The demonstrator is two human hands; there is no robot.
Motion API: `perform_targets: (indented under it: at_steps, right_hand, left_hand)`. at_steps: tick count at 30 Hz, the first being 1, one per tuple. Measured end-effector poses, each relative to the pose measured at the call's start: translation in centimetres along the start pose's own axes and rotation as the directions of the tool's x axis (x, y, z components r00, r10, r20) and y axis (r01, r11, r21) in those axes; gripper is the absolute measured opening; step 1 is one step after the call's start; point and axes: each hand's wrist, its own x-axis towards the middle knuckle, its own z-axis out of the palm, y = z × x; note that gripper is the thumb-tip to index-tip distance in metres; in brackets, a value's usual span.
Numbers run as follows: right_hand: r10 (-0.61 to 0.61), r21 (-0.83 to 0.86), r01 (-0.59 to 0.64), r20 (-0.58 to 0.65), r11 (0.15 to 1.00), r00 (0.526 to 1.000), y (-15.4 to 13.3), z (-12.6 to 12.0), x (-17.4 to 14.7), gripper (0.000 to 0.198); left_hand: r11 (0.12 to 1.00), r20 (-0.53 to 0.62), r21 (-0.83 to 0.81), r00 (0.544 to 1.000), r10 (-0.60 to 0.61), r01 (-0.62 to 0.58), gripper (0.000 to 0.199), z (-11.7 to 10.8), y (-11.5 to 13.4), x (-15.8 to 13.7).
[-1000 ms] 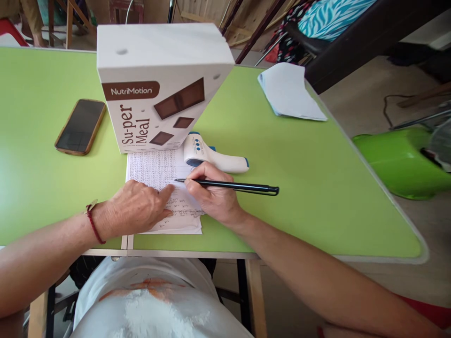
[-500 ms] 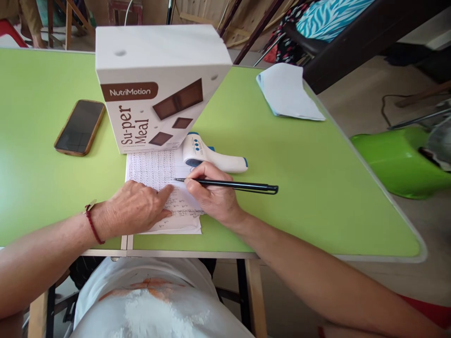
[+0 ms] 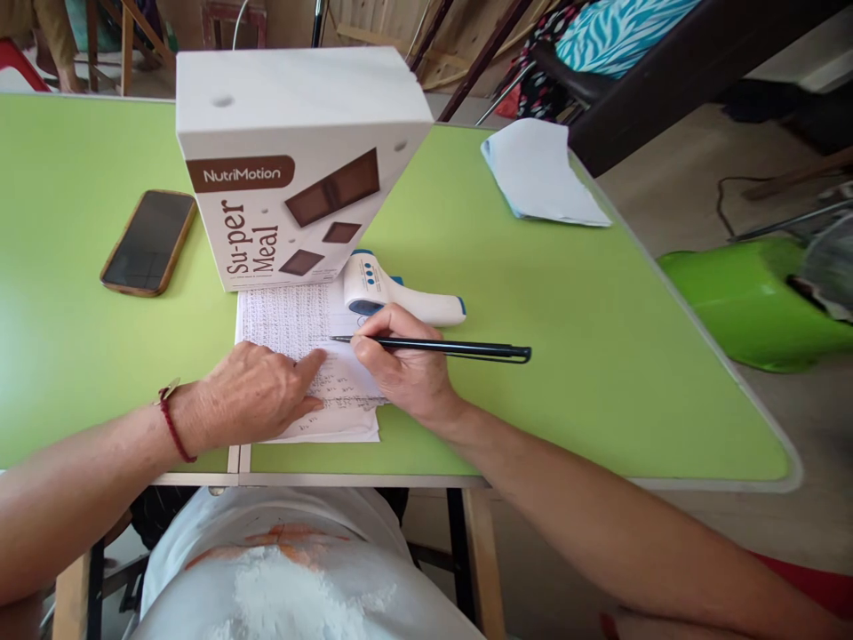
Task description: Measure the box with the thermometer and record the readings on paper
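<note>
A black pen [image 3: 466,348] is pinched in my right hand [image 3: 417,378], its tip at the written lines of a paper sheet [image 3: 283,320]. The sheet is covered in rows of small handwriting, and its far part lies under or behind a white box [image 3: 253,231]. My left hand [image 3: 257,391] rests palm down on the sheet's left side, index finger and thumb stretched toward the pen tip; its other fingers are partly hidden. Just beyond my right hand lies a white and blue infrared thermometer [image 3: 400,298], partly on the sheet.
A phone [image 3: 149,242] in a brown case lies left of the box on the green table [image 3: 566,356]. Folded paper [image 3: 539,173] sits near the far right edge. Beyond that edge, lower down, is a green plastic tub [image 3: 753,302]. Part of a person [image 3: 59,44] shows at far left.
The pen has tilted slightly, its back end a little farther right and higher. Both hands keep their places on the sheet. The whole view has shifted very slightly.
</note>
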Motion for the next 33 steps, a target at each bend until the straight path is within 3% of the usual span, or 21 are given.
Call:
perform_targets:
  at_steps: [7, 14, 24, 29, 33]
  right_hand:
    - [-0.007, -0.012, 0.008, 0.03, 1.0, 1.0, 0.0, 0.0, -0.1, 0.015]
    - [-0.056, 0.009, 0.056, -0.022, 0.998, 0.998, 0.1, 0.0, -0.1, 0.016]
    - [-0.057, -0.026, 0.058, 0.034, 0.998, 0.998, 0.1, -0.1, -0.1, 0.017]
    - [-0.136, -0.118, 0.127, -0.078, 0.985, 0.988, -0.1, -0.7, 0.1, 0.014]
    - [-0.287, -0.28, 0.24, -0.14, 0.93, 0.948, -0.7, -2.3, 0.6, 0.013]
  left_hand:
    - [1.0, 0.024, -0.011, 1.0, -0.008, 0.009, 0.039, -0.1, 0.1, 0.2]
    - [1.0, 0.055, -0.014, 0.998, -0.014, 0.015, 0.042, -0.2, 0.0, 0.2]
    - [1.0, 0.047, -0.012, 0.999, -0.007, 0.007, 0.04, -0.2, 0.0, 0.2]
    - [1.0, 0.063, -0.024, 0.998, -0.013, 0.015, 0.042, -0.2, 0.0, 0.1]
    - [0.999, 0.078, -0.04, 0.997, -0.011, 0.014, 0.04, -0.2, 0.0, 0.1]
